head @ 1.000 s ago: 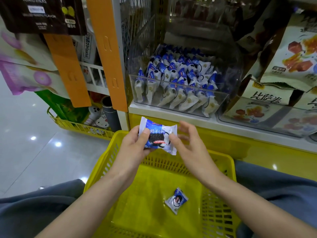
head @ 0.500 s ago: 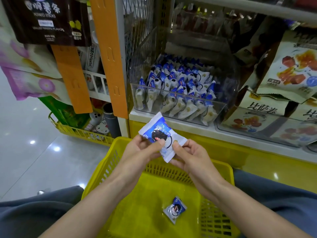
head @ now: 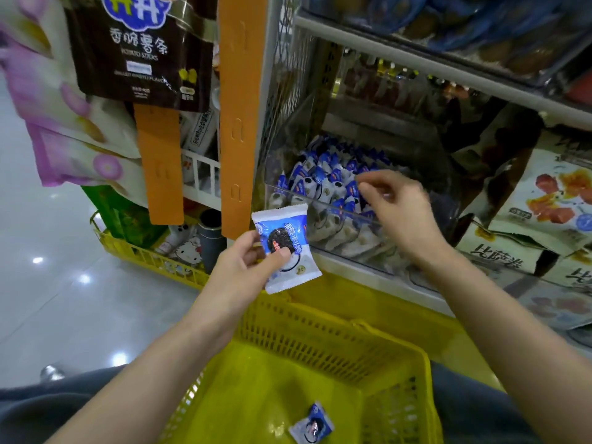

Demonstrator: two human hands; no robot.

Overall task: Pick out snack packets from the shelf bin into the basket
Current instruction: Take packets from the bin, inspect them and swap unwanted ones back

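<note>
Head view: my left hand (head: 243, 267) pinches a cookie packet (head: 285, 248); my right hand (head: 397, 213) hovers over the clear bin (head: 339, 219), its grip too blurred to tell.

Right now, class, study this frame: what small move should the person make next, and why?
Probably lower the right hand a little and pinch one of the stacked packets in the clear bin. That hand hovers over them, blurred and seemingly empty, while the left hand holds a held packet above the yellow basket.
</note>
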